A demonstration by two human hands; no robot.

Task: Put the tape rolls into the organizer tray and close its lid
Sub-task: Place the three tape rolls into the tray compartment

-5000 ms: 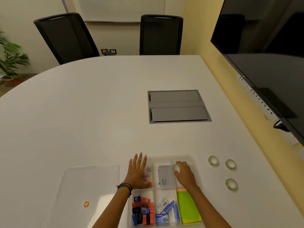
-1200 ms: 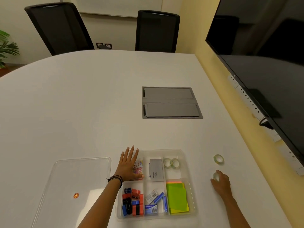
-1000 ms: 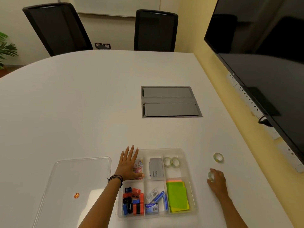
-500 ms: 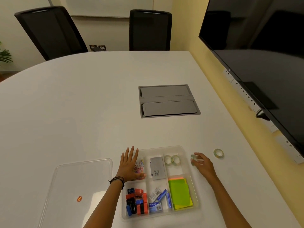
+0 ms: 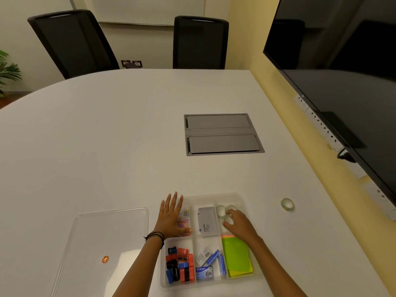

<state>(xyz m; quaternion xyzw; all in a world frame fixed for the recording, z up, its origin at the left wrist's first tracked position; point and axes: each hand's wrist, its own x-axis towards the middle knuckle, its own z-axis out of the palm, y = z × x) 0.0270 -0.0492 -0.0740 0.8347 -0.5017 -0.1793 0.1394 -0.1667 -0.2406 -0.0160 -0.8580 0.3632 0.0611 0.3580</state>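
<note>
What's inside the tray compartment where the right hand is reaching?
Three tape rolls show in the organizer tray's far right compartment. The right hand covers part of them; anything beneath it is hidden.

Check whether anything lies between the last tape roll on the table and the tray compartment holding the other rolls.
Nothing visible does. The tape roll lies alone on bare table right of the organizer tray; only its low clear wall must be cleared. The right hand currently rests over that compartment.

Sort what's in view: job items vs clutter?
Job: organizer tray; tape rolls in its far-right compartment; loose tape roll on the table; clear lid; left hand; right hand.

Clutter: chairs; wall screen; table cable hatch; plant.
</note>
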